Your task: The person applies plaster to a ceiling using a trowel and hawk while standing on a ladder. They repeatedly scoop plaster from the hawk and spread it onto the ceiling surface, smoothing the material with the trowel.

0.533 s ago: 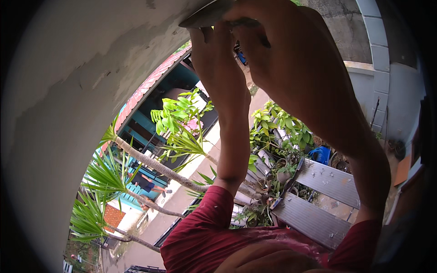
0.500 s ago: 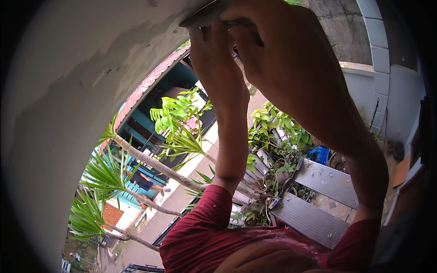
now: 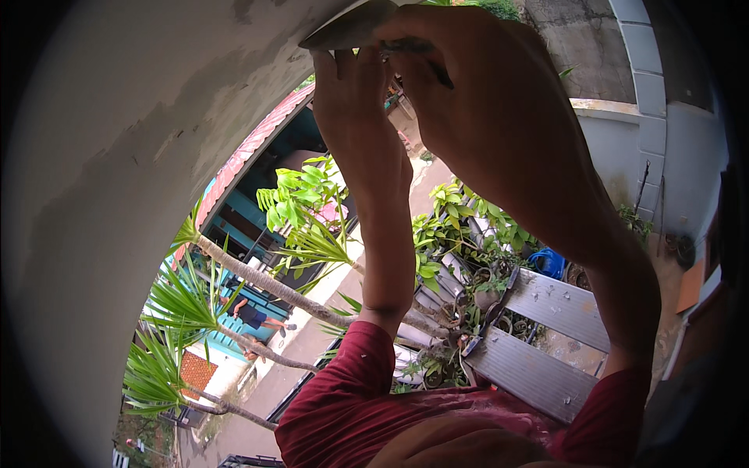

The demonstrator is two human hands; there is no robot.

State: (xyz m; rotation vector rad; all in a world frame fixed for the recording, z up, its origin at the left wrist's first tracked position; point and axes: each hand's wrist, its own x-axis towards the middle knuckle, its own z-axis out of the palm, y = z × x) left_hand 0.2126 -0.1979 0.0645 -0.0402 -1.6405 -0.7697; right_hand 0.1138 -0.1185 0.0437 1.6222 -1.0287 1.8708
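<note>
In the head view, the person's right hand [image 3: 476, 74] is high up, with its fingers curled closed around a flat gray blade [image 3: 349, 28]. The blade is at the top, right by the pale, patchy wall [image 3: 101, 203]; whether they touch is hard to tell. The left hand [image 3: 351, 105] reaches up too, its fingertips just under the blade, but one cannot tell how open they are or if they grip it. Below are metal planks [image 3: 534, 370] and green plants [image 3: 449, 210].
</note>
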